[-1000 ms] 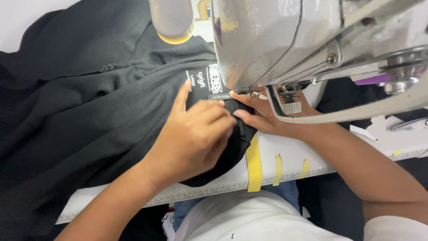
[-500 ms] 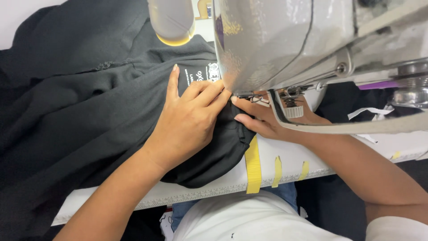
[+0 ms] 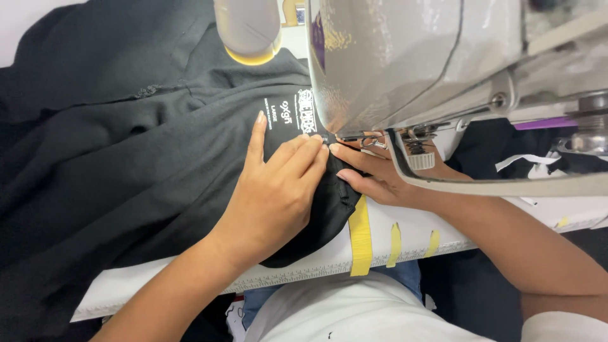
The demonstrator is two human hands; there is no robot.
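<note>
A black garment [image 3: 126,158] with white printed marks near its neck lies spread over a white sewing table [image 3: 405,231]. My left hand [image 3: 275,190] lies flat on the folded black cloth, fingers pointing toward the needle area. My right hand [image 3: 377,174] reaches in from the right under the grey sewing machine head [image 3: 418,57] and pinches the cloth edge beside the presser foot [image 3: 367,140]. The fingertips of both hands nearly touch. The needle itself is hidden by the machine head.
Yellow tape strips [image 3: 361,237] mark the table's front edge, with a ruler scale along it. A cream thread cone [image 3: 248,31] stands at the back. More black fabric with white strips [image 3: 525,158] lies at the right. My white shirt [image 3: 354,313] fills the bottom.
My left hand slid a little away from the needle, so the white printing on the garment shows again. My right hand stays under the machine head.
</note>
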